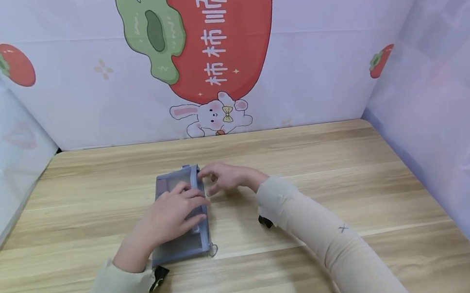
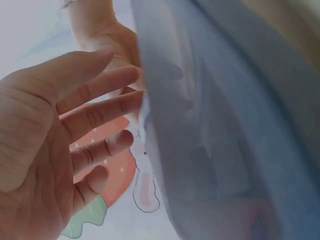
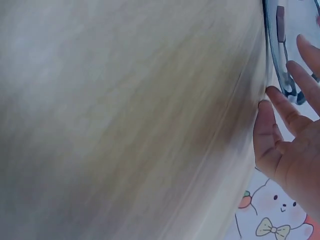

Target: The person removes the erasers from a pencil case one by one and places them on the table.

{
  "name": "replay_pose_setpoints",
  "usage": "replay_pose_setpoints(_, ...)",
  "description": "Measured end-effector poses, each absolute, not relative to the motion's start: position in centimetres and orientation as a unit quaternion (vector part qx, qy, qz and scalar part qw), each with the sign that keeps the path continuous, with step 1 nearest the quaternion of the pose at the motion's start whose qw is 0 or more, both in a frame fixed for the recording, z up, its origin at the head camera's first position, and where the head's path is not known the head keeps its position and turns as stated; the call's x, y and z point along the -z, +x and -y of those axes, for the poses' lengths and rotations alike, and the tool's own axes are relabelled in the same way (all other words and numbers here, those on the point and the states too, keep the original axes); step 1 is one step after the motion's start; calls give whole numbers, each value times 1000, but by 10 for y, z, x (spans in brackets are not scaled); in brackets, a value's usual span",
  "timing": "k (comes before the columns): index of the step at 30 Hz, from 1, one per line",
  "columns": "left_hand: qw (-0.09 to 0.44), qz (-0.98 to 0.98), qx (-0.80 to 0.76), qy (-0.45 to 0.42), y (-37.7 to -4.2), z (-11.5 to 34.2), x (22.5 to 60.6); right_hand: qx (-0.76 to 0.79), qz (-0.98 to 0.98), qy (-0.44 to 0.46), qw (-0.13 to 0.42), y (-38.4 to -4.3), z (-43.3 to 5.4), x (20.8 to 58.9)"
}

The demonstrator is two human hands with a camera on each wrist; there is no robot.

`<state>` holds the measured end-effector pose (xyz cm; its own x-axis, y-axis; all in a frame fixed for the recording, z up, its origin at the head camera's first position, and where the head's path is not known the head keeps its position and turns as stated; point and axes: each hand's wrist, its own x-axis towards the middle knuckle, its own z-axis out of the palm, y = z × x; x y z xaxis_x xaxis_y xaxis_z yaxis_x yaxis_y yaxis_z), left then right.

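Observation:
A translucent grey-blue zip pouch (image 1: 181, 248) lies on the wooden table, with its zipper edge to the right and a small metal ring (image 1: 214, 250) at the near corner. Over the pouch's middle is my left hand (image 1: 171, 218), fingers spread and loosely bent; the left wrist view shows its palm beside the pouch (image 2: 200, 150). My right hand (image 1: 227, 175) is at the pouch's far right corner. Its forefinger reaches the zipper end while the thumb stands apart below. A brownish patch (image 1: 162, 187) shows through the far left of the pouch.
The wooden table (image 1: 328, 154) extends around the pouch on all sides. A printed backdrop (image 1: 318, 68) stands behind it, with white sheets (image 1: 468, 113) along both sides. Black strap ends (image 1: 265, 221) show under the wrists.

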<state>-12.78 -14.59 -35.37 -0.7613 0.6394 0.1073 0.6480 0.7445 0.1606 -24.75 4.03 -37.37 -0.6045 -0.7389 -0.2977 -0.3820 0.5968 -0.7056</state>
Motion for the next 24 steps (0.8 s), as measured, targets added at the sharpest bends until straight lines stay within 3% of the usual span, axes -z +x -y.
replay_pose_setpoints(7, 25, 930, 98, -354, -132, 149, 356, 326, -839, -316, 299, -246, -31, 377)
replay_pose_setpoints(24, 19, 938, 132, -320, -132, 161, 343, 361, -845, -306, 249, -236, -21, 382)
